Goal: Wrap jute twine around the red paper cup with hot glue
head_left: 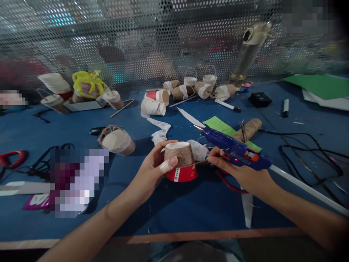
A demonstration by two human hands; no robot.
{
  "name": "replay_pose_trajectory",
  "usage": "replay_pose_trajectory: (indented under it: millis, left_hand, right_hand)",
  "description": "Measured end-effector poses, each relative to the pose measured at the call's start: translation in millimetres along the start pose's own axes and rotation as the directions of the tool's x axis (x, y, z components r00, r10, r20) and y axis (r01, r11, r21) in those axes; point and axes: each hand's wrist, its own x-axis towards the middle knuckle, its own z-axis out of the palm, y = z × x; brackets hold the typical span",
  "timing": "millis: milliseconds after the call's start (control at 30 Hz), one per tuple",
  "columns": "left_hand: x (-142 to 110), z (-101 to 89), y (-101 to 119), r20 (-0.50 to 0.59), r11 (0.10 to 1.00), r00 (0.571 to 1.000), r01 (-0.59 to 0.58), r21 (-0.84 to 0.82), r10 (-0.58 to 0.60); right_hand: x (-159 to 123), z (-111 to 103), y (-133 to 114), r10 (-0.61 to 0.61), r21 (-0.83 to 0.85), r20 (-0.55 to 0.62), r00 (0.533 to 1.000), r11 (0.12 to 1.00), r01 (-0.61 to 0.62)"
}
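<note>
My left hand (156, 165) is wrapped round a red paper cup (183, 174) held upside down, its thumb bandaged or taped. Brown twine (178, 154) covers the cup's upper part, and the white base shows on top. In my right hand (240, 173) is a blue hot glue gun (231, 145) with a small red light on. Its metal nozzle points up and to the left, beyond the cup and apart from it. A long white glue stick (305, 187) runs out of its back. White lace (197, 150) lies just behind the cup.
Twine-wrapped cups with lace (204, 89) stand and lie along the back. A twine roll (249, 130) and light green paper (220, 125) lie behind the glue gun. Black cable (313, 134) loops at right. A bottle (248, 54) leans by the perforated metal screen (131, 47).
</note>
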Motion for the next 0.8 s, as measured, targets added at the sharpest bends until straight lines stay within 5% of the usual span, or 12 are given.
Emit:
replay_pose_trajectory:
  millis: [367, 800]
  left_hand:
    - [-1.4, 1.6, -2.2, 0.048, 0.998, 0.998, 0.039, -0.048, -0.037]
    - [-2.1, 4.6, -5.0, 0.143, 0.993, 0.99, 0.035, -0.111, -0.019]
  right_hand:
    - [0.9, 1.2, 4.8, -0.121, 0.03, -0.013, 0.993, 0.992, 0.121]
    - [-3.2, 8.8, 7.6, -0.028, 0.164, -0.089, 0.996, 0.986, 0.042]
